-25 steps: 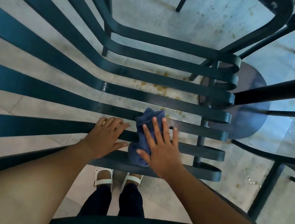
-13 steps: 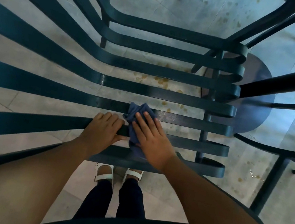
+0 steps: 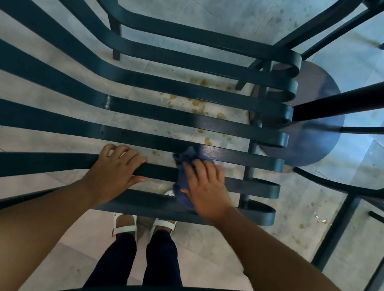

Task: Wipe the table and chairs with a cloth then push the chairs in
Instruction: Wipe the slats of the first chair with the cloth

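A dark teal metal chair (image 3: 195, 92) with long flat slats fills the view below me. My left hand (image 3: 114, 170) grips one of the near seat slats, fingers curled over its far edge and thumb beneath. A little to the right, my right hand (image 3: 206, 191) holds a crumpled blue cloth (image 3: 181, 177) down on the same slat and the one nearer me, with the thumb tucked against the cloth's edge. The cloth's far tip reaches the slat beyond.
The table's round dark base (image 3: 327, 97) stands on the floor past the chair's right side, with its pole rising toward me. Another dark chair frame (image 3: 376, 229) is at the right. Brown stains (image 3: 198, 103) spot the tiled floor. My feet (image 3: 142, 229) stand under the seat.
My right hand slid the cloth left toward my left hand, then back right along the slats. My left hand's fingers have curled more tightly over its slat.
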Motion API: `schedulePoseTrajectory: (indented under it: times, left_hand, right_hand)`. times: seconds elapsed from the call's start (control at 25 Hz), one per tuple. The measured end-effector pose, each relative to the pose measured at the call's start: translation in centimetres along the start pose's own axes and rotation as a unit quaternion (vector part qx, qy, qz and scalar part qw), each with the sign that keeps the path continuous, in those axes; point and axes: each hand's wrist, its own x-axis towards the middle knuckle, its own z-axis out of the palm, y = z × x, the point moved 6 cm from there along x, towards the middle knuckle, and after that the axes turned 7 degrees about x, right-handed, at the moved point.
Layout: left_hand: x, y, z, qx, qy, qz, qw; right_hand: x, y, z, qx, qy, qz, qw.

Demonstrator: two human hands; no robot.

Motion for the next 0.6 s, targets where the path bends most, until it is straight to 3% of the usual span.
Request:
schedulePoseTrajectory:
  times: [0.16, 0.24, 0.44, 0.6]
  left_hand:
    - [-0.1, 0.1, 0.0, 0.011, -0.001, -0.019, 1.000]
    - [0.0, 0.1, -0.2, 0.008, -0.003, -0.025, 1.000]
    - [0.1, 0.0, -0.2, 0.001, -0.031, -0.029, 0.999]
    - [-0.1, -0.3, 0.0, 0.004, -0.040, -0.023, 0.999]
  right_hand:
    - [4.1, -6.7, 0.2, 0.047, -0.022, -0.007, 0.999]
    - [4.3, -6.7, -0.2, 0.051, -0.024, -0.033, 0.998]
    - [-0.1, 0.7, -0.9, 0.055, 0.000, -0.042, 0.998]
    - [-4.0, 6.4, -0.8, 0.045, -0.069, 0.038, 0.996]
